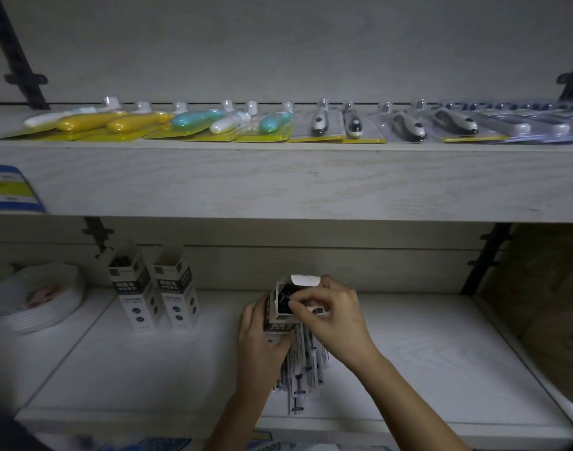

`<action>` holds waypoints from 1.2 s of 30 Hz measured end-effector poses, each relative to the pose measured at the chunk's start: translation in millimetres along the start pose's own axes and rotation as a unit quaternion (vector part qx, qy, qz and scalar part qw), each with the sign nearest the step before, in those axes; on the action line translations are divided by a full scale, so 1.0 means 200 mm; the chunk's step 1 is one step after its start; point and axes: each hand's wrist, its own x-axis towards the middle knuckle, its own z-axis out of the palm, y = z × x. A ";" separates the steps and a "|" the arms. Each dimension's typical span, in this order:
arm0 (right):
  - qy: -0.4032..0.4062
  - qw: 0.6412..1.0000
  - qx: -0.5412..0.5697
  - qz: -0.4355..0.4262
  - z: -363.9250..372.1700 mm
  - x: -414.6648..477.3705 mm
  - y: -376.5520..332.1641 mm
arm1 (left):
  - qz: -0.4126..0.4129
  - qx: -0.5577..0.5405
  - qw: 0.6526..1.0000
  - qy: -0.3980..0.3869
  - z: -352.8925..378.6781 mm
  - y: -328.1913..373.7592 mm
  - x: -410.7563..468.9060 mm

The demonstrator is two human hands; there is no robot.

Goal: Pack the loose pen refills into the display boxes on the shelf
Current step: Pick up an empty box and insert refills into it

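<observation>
Where the lower shelf (425, 369) runs pale beneath the upper shelf (278, 180), three boxes are counted. Two spare boxes (134, 291) are stood open-topped at the left, side by side. The third, the held box (280, 315), is kept near the middle with its flap (306, 280) raised. One stack of plates (41, 297) is seen at the far left.

The held box is gripped round its side by the left hand (262, 346), fingers curled. At its mouth the right hand (333, 314) is pinched, thumb to fingertips, on what appear to be the dark ends of the packed refills (283, 301).

The loose refills (306, 369) are heaped on the lower shelf just below the held box, towards the person, partly under both hands. Their long axes are laid roughly front to back. Their number cannot be told. The heap is judged nearer the right hand, which would have to be drawn back and down to reach it.
</observation>
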 end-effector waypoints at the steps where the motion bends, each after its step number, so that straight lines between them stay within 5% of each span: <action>1: 0.014 0.999 0.032 0.001 -0.01 0.00 0.00 | -0.003 0.001 1.000 -0.001 0.00 -0.01 0.00; 5: 0.082 0.991 0.073 0.079 -0.02 0.01 0.15 | -0.017 0.007 1.000 -0.003 -0.03 -0.03 0.01; 9: 0.004 0.973 -0.034 0.227 0.05 -0.01 0.43 | -0.028 0.020 0.999 0.002 -0.05 -0.05 0.01; 18: -0.070 0.923 -0.117 0.360 0.24 -0.06 0.62 | -0.038 0.026 0.999 0.007 -0.09 -0.08 0.00; 31: -0.076 0.886 -0.057 0.454 0.19 -0.04 0.71 | -0.037 0.021 0.999 0.013 -0.12 -0.09 -0.01; 36: -0.060 0.907 0.105 0.403 0.06 -0.08 0.62 | -0.029 0.021 0.999 0.000 -0.08 -0.08 0.00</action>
